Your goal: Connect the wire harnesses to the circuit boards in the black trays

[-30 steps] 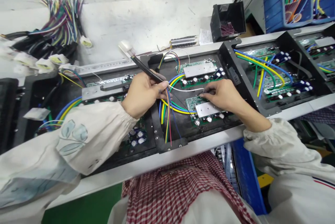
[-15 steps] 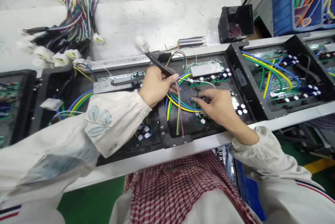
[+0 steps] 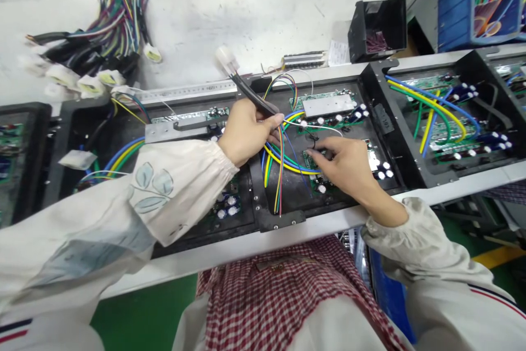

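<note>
L hand (image 3: 250,131) pinching blk cable (image 3: 251,95), wht plug (image 3: 226,61) up past my fingers | R hand (image 3: 344,167) fingers curled over lower PCB (image 3: 315,166), can't tell grip | loose wires (image 3: 281,170) hang below L

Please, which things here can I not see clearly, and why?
All in the head view:
Lower circuit board: partly hidden by the right hand.
Right hand's grip: fingers hide any held item.
Black cable: sheath end covered by the left hand.
Blue bin: cut off by the right edge.
Leftmost white connector: blurred.
Paper slip: print too small to read.
</note>
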Motion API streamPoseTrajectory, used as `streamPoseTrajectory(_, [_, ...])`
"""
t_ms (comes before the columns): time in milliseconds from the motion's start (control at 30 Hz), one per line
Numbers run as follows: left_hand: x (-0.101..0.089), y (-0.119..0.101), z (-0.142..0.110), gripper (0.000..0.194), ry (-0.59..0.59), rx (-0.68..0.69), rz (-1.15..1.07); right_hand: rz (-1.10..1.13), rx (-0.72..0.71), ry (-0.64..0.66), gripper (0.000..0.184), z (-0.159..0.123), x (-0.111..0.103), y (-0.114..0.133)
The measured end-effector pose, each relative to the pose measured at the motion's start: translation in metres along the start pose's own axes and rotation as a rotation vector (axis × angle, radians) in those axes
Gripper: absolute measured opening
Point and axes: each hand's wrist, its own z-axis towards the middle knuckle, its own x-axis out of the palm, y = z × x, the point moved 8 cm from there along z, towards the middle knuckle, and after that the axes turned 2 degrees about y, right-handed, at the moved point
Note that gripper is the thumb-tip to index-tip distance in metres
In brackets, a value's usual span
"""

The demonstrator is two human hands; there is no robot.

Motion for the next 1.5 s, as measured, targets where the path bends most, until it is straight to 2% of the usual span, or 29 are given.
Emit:
streamPoseTrajectory(233, [-0.001, 0.002, 0.000, 0.012, -0.013, -0.023, 0.008, -0.008, 0.003, 0.010, 0.010, 0.002, 0.003, -0.002])
streamPoseTrajectory(333, [-0.001, 0.001, 0.000, 0.012, -0.005, -0.012, 0.009, -0.044, -0.007, 0.072, 0.010, 0.002, 0.005, 0.001])
streamPoseTrajectory(433, [-0.001, 0.000, 0.000, 0.011, -0.004, -0.012, -0.011, -0.089, -0.022, 0.107, 0.016, -0.005, -0.003, 0.008])
streamPoseTrajectory(500, [0.000, 0.000, 0.000, 0.013, -0.013, -0.009, -0.038, -0.052, -0.081, 0.170, 0.019, -0.012, -0.004, 0.019])
streamPoseTrajectory(567, [0.000, 0.000, 0.000, 0.014, -0.031, 0.000, -0.065, 0.037, -0.130, 0.212, 0.012, -0.016, -0.003, 0.026])
streamPoseTrajectory(600, [0.000, -0.001, 0.000, 0.014, -0.038, 0.003, -0.070, 0.080, -0.126, 0.190, 0.010, -0.016, -0.005, 0.025])
streamPoseTrajectory(700, [0.002, 0.000, -0.001, 0.014, -0.029, 0.003, -0.045, 0.098, -0.042, -0.005, 0.008, -0.009, -0.012, 0.012])
streamPoseTrajectory(767, [0.004, -0.001, -0.001, 0.014, -0.007, 0.011, -0.037, 0.046, -0.014, -0.048, 0.008, -0.005, -0.009, 0.005])
streamPoseTrajectory(1133, [0.002, -0.001, 0.000, 0.015, -0.013, 0.000, -0.007, -0.086, 0.014, 0.030, 0.009, 0.000, 0.006, 0.000])
streamPoseTrajectory(1267, [0.002, 0.000, -0.001, 0.014, -0.018, -0.004, -0.027, -0.141, -0.006, 0.095, 0.017, -0.007, 0.004, 0.006])
streamPoseTrajectory(1333, [0.001, 0.000, -0.001, 0.014, -0.023, -0.002, -0.039, -0.099, -0.041, 0.116, 0.022, -0.013, -0.002, 0.015])
streamPoseTrajectory(1433, [0.001, 0.001, 0.000, 0.012, -0.040, 0.000, -0.056, 0.068, -0.133, 0.203, 0.016, -0.020, -0.002, 0.030])
streamPoseTrajectory(1500, [0.001, 0.001, -0.001, 0.011, -0.042, -0.001, -0.060, 0.133, -0.121, 0.169, 0.012, -0.018, -0.004, 0.030])
